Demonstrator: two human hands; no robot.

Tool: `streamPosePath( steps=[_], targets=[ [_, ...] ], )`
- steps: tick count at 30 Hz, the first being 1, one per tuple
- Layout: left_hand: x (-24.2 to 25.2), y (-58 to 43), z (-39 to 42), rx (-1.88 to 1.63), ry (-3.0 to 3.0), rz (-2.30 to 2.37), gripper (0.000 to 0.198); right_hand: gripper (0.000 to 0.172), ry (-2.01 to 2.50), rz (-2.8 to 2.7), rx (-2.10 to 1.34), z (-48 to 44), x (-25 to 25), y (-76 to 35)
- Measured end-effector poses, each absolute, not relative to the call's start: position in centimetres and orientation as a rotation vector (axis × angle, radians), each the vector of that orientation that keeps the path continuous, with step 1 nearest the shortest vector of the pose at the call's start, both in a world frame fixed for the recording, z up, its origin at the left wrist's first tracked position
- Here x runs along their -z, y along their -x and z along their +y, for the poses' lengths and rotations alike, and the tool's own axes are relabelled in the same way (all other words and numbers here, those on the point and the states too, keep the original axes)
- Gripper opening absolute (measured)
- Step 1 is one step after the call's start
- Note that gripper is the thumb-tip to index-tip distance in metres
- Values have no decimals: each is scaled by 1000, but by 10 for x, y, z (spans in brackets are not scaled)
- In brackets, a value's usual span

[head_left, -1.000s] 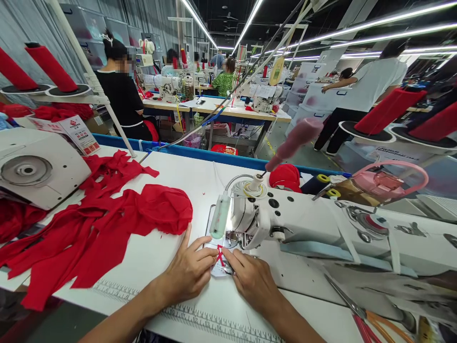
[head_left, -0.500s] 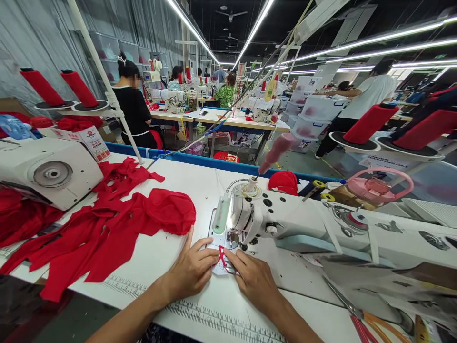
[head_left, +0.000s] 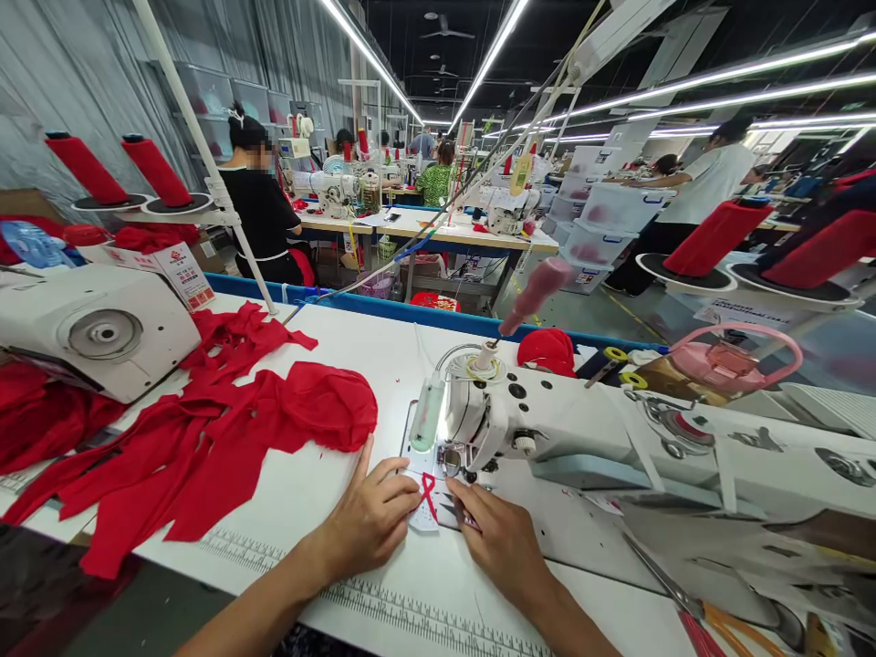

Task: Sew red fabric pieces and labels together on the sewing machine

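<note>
A narrow red ribbon (head_left: 428,497), crossed into a loop, lies on the sewing machine's plate just in front of the presser foot (head_left: 450,459). My left hand (head_left: 370,511) rests on the table with thumb and forefinger closed at the ribbon's left edge. Its outer finger reaches toward the red fabric (head_left: 328,406). My right hand (head_left: 496,538) is wrapped round small thread snips (head_left: 452,507), mostly hidden by the fingers. Their dark blades point left, close beside the ribbon. The sewing machine head (head_left: 469,411) stands right behind both hands.
Red fabric strips (head_left: 205,465) spread across the left of the table, beside a second machine (head_left: 102,328). Large scissors (head_left: 663,575) with orange handles lie at the lower right. A printed ruler (head_left: 411,610) runs along the front edge. People work at tables beyond.
My right hand has drawn slightly right, off the ribbon, and the snips' blades now show apart from it. The ribbon loop shows more fully. My left hand stays nearly in place.
</note>
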State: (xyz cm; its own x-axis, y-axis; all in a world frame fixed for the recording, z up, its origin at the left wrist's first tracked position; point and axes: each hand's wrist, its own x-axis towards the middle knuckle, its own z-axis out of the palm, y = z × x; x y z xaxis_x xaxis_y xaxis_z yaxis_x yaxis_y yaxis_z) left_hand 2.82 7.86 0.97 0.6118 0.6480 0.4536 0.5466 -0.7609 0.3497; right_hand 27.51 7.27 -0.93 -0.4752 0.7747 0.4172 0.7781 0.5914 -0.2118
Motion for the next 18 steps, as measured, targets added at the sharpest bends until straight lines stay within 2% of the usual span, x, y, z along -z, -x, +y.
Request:
streamPosePath(
  steps=[18],
  targets=[
    [-13,-30,79,-864,-2630,1015,29,37,1271,-2295,16,73,6,-277]
  ],
)
